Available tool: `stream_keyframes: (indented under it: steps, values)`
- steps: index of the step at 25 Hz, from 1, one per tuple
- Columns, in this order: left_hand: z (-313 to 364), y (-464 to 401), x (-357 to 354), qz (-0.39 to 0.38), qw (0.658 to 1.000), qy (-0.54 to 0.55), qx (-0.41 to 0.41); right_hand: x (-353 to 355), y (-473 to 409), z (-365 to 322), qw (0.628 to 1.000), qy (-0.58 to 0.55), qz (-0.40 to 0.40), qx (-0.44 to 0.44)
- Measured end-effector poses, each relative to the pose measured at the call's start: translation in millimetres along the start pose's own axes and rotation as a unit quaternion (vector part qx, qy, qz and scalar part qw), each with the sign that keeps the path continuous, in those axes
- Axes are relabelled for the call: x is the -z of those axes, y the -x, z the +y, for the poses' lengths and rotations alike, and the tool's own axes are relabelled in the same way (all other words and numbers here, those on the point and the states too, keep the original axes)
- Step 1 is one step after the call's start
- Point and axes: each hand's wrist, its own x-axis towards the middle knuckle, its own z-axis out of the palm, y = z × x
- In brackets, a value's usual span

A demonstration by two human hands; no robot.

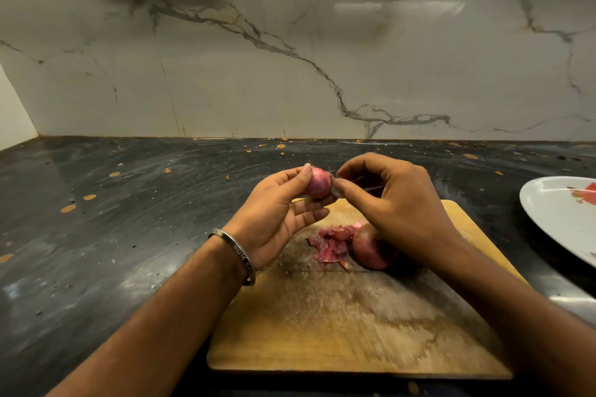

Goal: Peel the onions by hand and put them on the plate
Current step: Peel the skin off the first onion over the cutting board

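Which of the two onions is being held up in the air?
The smaller onion, gripped by the left hand above the board while the right hand picks at it. The bigger onion lies on the cutting board.

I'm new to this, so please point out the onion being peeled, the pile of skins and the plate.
held onion (318, 183): head view, its bare front.
onion skins (330, 246): head view, middle of the pile.
plate (548, 203): head view, its white rim.

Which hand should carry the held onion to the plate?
Probably the left hand: it already grips the small onion. The right hand only pinches at its tip, though the plate lies on the right.
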Motion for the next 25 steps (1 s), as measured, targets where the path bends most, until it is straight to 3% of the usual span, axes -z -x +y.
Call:
stream_keyframes:
  steps: [4,16,20,25]
  values:
    - [1.1,0.6,0.6,-0.026,1.000,0.004,-0.003,1.3,-1.1,-0.2,0.998,-0.048,-0.032,-0.028]
    - [-0.6,1.6,1.9,-0.048,0.999,0.002,-0.011,3.7,-1.0,1.1,0.997,-0.070,0.013,-0.018]
    - [-1.5,1.8,0.9,-0.053,0.998,-0.011,-0.014,1.9,-0.2,1.0,0.999,0.008,0.030,0.027]
    - [-0.5,0.7,0.8,-0.077,0.997,-0.010,-0.002,1.6,-1.6,4.6,0.999,-0.008,0.049,0.003]
